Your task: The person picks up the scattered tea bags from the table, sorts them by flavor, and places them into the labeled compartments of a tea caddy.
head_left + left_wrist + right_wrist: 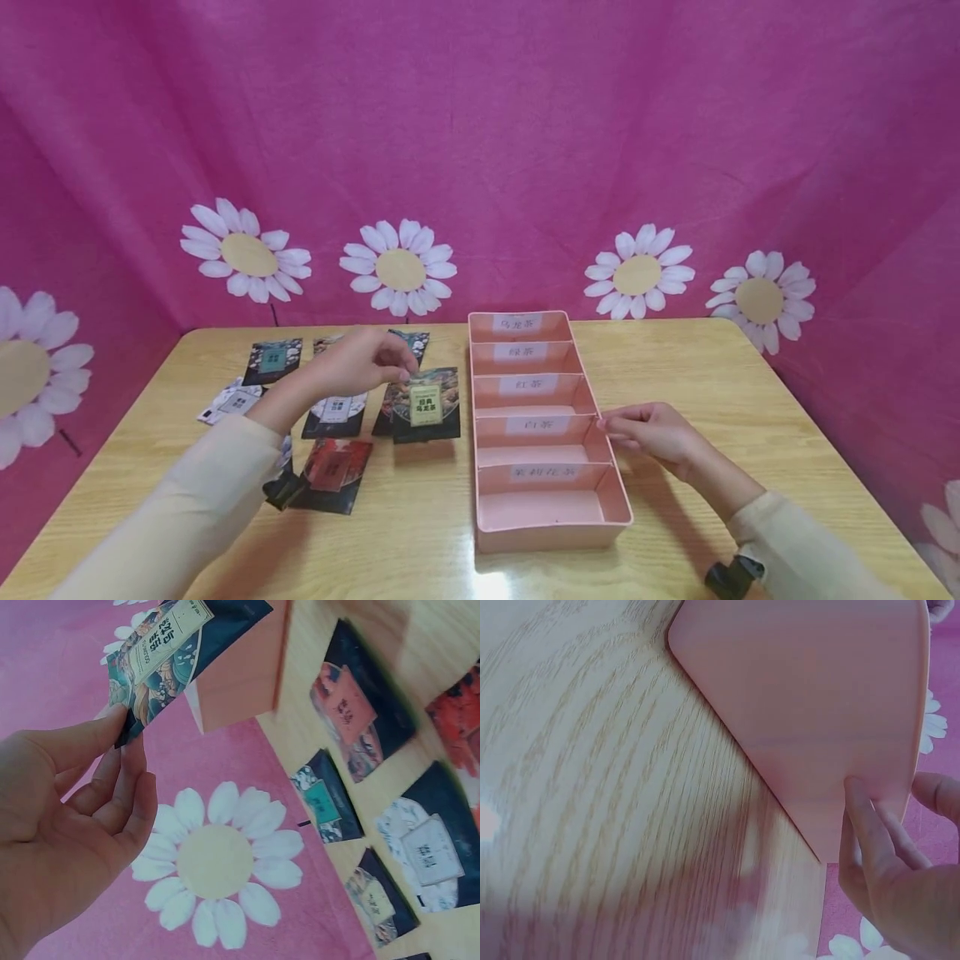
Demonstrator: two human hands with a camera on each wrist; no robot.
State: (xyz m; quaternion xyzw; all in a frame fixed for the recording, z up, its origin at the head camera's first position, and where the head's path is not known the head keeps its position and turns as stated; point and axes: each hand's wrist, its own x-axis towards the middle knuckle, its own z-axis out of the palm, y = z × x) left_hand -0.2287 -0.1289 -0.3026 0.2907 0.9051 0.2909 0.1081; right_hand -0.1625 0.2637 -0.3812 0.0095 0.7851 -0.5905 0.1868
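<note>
My left hand [363, 360] pinches a dark tea sachet [426, 427] with a pale yellow label by its top edge, thumb against fingers. The sachet hangs above the table, just left of a long pink divided box [551, 537]. In the left wrist view the same sachet [169, 656] tilts up from the fingertips. At the box's right side, my right hand [663, 433] holds the wall. The right wrist view shows the thumb at the rim and the fingers [866, 825] against the outer face. Handwritten labels mark the box's several compartments.
Several tea sachets lie left of the box, among them a red one [333, 475], a white-labelled one [337, 414] and a teal-labelled one [275, 360]. Some are partly hidden behind my left arm. A pink flowered cloth [510, 167] hangs behind the wooden table [420, 533].
</note>
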